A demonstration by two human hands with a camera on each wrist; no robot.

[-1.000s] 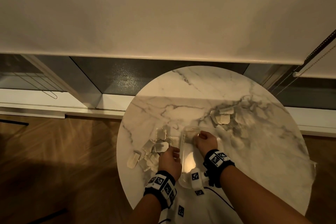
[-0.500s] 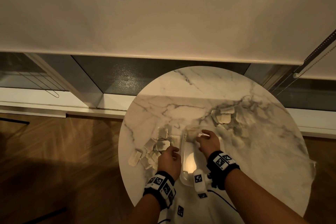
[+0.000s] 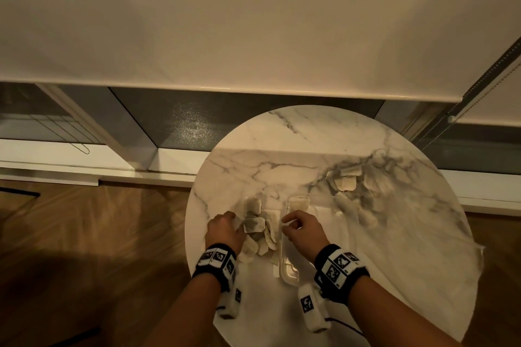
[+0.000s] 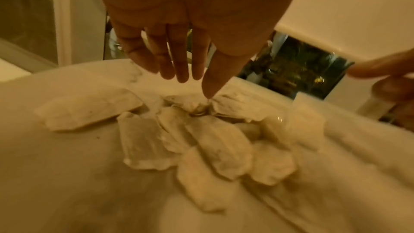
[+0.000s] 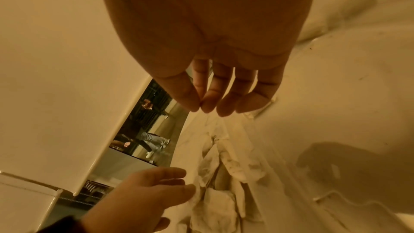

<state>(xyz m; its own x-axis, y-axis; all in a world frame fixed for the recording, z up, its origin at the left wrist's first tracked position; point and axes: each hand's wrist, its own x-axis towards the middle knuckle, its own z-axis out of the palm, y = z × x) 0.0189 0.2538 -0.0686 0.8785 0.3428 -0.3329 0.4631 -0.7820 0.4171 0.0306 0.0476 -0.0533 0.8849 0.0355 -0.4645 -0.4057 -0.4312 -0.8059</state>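
Head view: I take the clear container (image 3: pixel 290 273) on the round marble table (image 3: pixel 310 144) as my marker. It lies lengthwise away from me, and one pale packet (image 3: pixel 298 203) sits in its far end. The pile of packets (image 3: pixel 258 227) lies just beside its left wall, heaped and overlapping. My left hand (image 3: pixel 225 231) is at the side of the pile away from the container, fingers reaching into the heap. My right hand (image 3: pixel 303 231) hangs over the container's left rim with the fingers bent toward the thumb. A second cluster of packets (image 3: pixel 345 180) lies beyond the container's far right corner, well apart from both hands. A drawn blind (image 3: pixel 253 22) hangs past the table.

Left wrist view: the left hand (image 4: pixel 190 15) is spread and slack above the pile of packets (image 4: pixel 219 148), gripping nothing; the thumb tip comes down onto one packet at the far side of the heap. The container's clear wall (image 4: pixel 309 109) stands right of the pile, and the right hand (image 4: pixel 392 77) shows at the frame edge above it.

Right wrist view: the right hand (image 5: pixel 212 42) has thumb and fingertips (image 5: pixel 208 105) drawn together. I cannot tell whether anything is pinched between them. Below, the left hand (image 5: pixel 139 201) lies with straight fingers against the edge of the pile of packets (image 5: pixel 215 183).
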